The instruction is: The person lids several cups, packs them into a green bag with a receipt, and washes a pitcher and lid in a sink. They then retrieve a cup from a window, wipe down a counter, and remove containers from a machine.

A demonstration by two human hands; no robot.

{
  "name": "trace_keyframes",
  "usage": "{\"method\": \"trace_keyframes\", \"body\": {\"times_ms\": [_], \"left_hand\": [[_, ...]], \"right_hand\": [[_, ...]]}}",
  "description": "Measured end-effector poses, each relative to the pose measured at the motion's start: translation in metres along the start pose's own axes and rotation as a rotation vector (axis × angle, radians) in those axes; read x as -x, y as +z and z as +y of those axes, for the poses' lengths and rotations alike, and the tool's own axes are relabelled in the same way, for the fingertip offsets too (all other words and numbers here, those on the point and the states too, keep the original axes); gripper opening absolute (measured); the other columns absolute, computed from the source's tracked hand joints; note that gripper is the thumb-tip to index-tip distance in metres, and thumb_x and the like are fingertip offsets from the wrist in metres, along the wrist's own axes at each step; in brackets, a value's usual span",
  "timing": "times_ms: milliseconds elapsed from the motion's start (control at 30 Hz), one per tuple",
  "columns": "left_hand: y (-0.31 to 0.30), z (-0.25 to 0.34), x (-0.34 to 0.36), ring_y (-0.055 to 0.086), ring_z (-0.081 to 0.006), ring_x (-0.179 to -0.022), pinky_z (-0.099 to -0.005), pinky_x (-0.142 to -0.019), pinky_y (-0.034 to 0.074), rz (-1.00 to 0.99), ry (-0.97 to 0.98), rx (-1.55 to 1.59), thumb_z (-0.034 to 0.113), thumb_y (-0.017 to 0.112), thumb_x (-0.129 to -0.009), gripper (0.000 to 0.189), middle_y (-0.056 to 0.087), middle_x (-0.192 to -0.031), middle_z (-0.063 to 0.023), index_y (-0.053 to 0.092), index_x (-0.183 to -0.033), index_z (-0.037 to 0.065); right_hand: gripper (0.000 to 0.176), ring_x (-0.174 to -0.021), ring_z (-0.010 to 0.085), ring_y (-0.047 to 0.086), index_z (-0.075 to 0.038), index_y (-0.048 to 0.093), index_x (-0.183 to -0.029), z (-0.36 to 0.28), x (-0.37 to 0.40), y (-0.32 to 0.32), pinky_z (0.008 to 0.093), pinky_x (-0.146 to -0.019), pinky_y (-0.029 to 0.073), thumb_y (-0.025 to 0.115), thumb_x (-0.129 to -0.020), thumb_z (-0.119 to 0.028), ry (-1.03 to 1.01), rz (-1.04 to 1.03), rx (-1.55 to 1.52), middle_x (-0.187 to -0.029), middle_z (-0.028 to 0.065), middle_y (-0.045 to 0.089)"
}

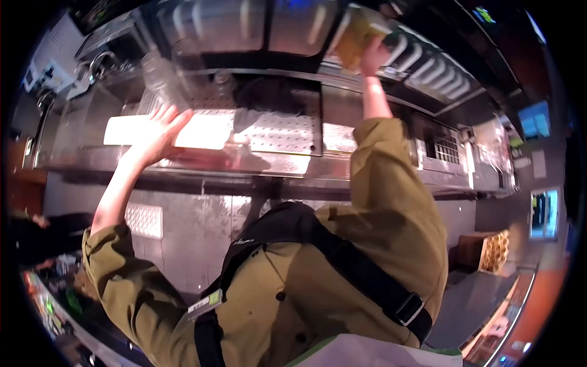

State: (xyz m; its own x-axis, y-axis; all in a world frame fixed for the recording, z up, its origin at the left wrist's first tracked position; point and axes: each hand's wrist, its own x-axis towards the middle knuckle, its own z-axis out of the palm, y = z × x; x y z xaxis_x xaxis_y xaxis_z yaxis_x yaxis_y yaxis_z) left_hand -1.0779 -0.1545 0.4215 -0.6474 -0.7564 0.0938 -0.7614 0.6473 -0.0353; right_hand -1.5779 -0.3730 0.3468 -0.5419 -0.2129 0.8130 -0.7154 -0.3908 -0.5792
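Closest, my jacket [379, 232] and strap [342, 257]. Leftward a tap [101, 61] stands behind the steel desk [287, 164], a blurred clear cup [160, 76] beside it. My left grip [158, 131] is spread flat, holding nothing, just short of that cup. A perforated tray [275, 129] lies between my arms. My right grip [373, 56] pinches a yellow pack [356, 33] by its lower edge, up against the rack [422, 67]. It looks light, probably soft-sided; I'd hold its sides gently. The rack's rim crowds it.

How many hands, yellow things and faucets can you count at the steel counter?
2 hands: left hand, right hand
1 yellow pack, held in the right hand
1 faucet
Total: 4
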Motion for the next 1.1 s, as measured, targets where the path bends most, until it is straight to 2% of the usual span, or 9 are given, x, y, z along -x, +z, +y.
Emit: {"method": "trace_keyframes", "body": {"times_ms": [67,167,500,633,667,733,767,900,1100], "left_hand": [[-0.006,0.006,0.000,0.046,-0.0297,-0.091,-0.0373,-0.079,0.039,-0.019,0.013,-0.014,0.016,0.075,-0.048,0.072,0.046,-0.093,-0.0118,0.043,-0.112,0.007],[-0.007,0.010,0.000,0.046,-0.0287,-0.092,-0.0370,-0.079,0.038,-0.064,0.041,-0.008,0.017,0.077,-0.046,0.073,0.046,-0.094,-0.0108,0.043,-0.111,0.007],[-0.004,0.019,0.009,0.046,-0.0282,-0.090,-0.0360,-0.077,0.038,-0.056,0.177,0.014,0.017,0.078,-0.044,0.075,0.046,-0.091,-0.0098,0.044,-0.111,0.007],[-0.002,0.016,0.014,0.046,-0.0273,-0.088,-0.0362,-0.077,0.039,-0.028,0.244,0.004,0.021,0.077,-0.046,0.074,0.046,-0.090,-0.0098,0.045,-0.112,0.008],[-0.001,0.015,0.014,0.046,-0.0277,-0.089,-0.0364,-0.078,0.039,-0.016,0.260,-0.007,0.021,0.077,-0.046,0.076,0.046,-0.091,-0.0101,0.044,-0.113,0.008],[0.000,0.015,0.012,0.045,-0.0284,-0.091,-0.0368,-0.080,0.038,-0.023,0.284,-0.029,0.021,0.078,-0.045,0.078,0.046,-0.093,-0.0107,0.044,-0.113,0.007],[0.001,0.014,0.012,0.045,-0.0286,-0.091,-0.0371,-0.081,0.038,-0.050,0.279,-0.038,0.021,0.078,-0.044,0.078,0.046,-0.094,-0.0108,0.044,-0.113,0.007],[0.000,0.020,0.008,0.045,-0.0310,-0.094,-0.0388,-0.084,0.037,-0.137,0.236,-0.031,0.016,0.078,-0.045,0.077,0.046,-0.096,-0.0123,0.043,-0.114,0.006],[0.010,0.015,0.018,0.045,-0.0339,-0.092,-0.0413,-0.082,0.038,-0.039,0.343,-0.132,0.015,0.078,-0.042,0.080,0.047,-0.095,-0.0155,0.042,-0.112,0.002]], "right_hand": [[0.038,-0.042,0.0170,0.044,-0.001,0.050,-0.052,-0.017,0.020,-0.030,0.0313,-0.042,0.033,0.049,-0.079,-0.027,0.430,-0.057,-0.174,-0.046,0.0035,0.048],[0.035,-0.034,0.0088,0.036,-0.005,0.040,-0.048,-0.067,0.041,-0.072,0.0245,-0.034,0.027,0.052,-0.077,-0.020,0.650,-0.007,-0.498,-0.042,-0.0004,0.038],[0.034,-0.033,0.0070,0.028,-0.006,0.037,-0.050,-0.134,0.075,-0.186,0.0227,-0.033,0.021,0.052,-0.078,-0.019,0.743,-0.014,-0.520,-0.042,-0.0017,0.032],[0.034,-0.034,0.0090,0.030,-0.005,0.035,-0.047,-0.172,0.097,-0.241,0.0248,-0.034,0.024,0.048,-0.078,-0.015,0.596,-0.091,-0.339,-0.042,-0.0005,0.032],[0.031,-0.036,0.0091,0.033,-0.004,0.035,-0.047,-0.170,0.099,-0.255,0.0256,-0.035,0.025,0.046,-0.076,-0.012,0.158,-0.207,-0.010,-0.042,0.0003,0.032],[0.025,-0.039,0.0101,0.036,-0.003,0.037,-0.048,-0.179,0.107,-0.281,0.0266,-0.038,0.027,0.044,-0.071,-0.008,-0.050,-0.299,0.194,-0.042,0.0027,0.033],[0.021,-0.040,0.0109,0.037,-0.003,0.038,-0.048,-0.191,0.116,-0.284,0.0269,-0.040,0.028,0.043,-0.069,-0.007,0.164,-0.279,0.036,-0.042,0.0041,0.034],[0.025,-0.042,0.0114,0.036,-0.002,0.039,-0.048,-0.224,0.135,-0.290,0.0262,-0.040,0.028,0.043,-0.070,-0.014,0.435,-0.341,-0.131,-0.045,0.0042,0.039],[0.030,-0.045,0.0090,0.039,-0.001,0.045,-0.051,-0.222,0.194,-0.250,0.0269,-0.042,0.032,0.047,-0.075,-0.019,0.538,-0.503,-0.566,-0.046,0.0050,0.043]]}}
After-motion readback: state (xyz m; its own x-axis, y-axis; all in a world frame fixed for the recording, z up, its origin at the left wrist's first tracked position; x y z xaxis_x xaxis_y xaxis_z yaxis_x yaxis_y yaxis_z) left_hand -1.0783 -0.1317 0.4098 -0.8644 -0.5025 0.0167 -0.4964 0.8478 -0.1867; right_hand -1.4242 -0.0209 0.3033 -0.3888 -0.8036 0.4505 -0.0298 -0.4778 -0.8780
